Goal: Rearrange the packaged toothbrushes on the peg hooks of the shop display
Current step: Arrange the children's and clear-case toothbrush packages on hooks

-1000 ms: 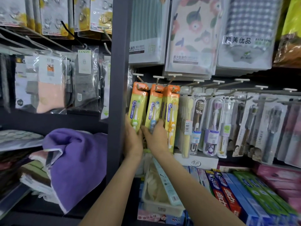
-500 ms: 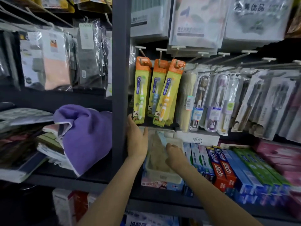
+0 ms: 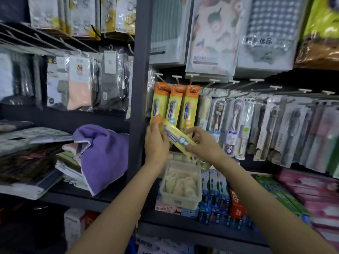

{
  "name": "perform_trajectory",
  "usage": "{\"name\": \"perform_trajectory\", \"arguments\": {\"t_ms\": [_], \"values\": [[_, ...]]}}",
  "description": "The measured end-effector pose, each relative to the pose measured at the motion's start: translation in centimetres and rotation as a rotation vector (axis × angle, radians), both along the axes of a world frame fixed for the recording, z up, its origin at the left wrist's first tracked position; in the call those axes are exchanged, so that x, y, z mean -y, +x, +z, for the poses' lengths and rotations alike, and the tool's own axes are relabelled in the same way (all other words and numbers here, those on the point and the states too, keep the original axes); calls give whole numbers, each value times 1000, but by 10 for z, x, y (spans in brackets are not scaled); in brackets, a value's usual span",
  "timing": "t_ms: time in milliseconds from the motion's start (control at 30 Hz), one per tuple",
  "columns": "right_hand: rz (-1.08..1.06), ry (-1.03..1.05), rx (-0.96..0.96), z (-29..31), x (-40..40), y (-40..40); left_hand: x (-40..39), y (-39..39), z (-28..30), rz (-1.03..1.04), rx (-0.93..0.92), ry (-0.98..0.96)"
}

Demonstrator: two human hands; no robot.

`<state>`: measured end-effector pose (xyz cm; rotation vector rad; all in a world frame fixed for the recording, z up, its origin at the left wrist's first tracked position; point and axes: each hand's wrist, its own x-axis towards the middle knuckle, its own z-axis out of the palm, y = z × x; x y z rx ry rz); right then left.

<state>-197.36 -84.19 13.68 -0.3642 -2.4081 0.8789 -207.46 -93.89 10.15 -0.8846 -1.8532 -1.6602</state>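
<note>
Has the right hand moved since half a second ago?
Yes. The right hand rose from the beige basket to the hanging yellow packs, holding a yellow toothbrush pack.

Both hands, left and right, are holding a tilted yellow toothbrush pack below three hanging packs, above a tray

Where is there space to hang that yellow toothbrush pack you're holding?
The left hand and right hand hold the loose pack. The three yellow packs hang close together. The peg ends sticking out over the clear packs are bare at their tips. Below, the basket and toothpaste boxes crowd the shelf.
</note>
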Motion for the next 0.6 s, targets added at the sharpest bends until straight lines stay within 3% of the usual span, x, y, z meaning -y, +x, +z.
{"name": "perform_trajectory", "arguments": {"t_ms": [167, 300, 600], "values": [[-66, 49, -214, 19, 3, -12, -6, -4, 30, -11, 22, -101], [-164, 118, -298, 29, -2, -20, -12, -12, 42, 36, -68, -179], [-110, -157, -362, 8, 4, -50, -23, -32, 49, 133, -15, -65]]}}
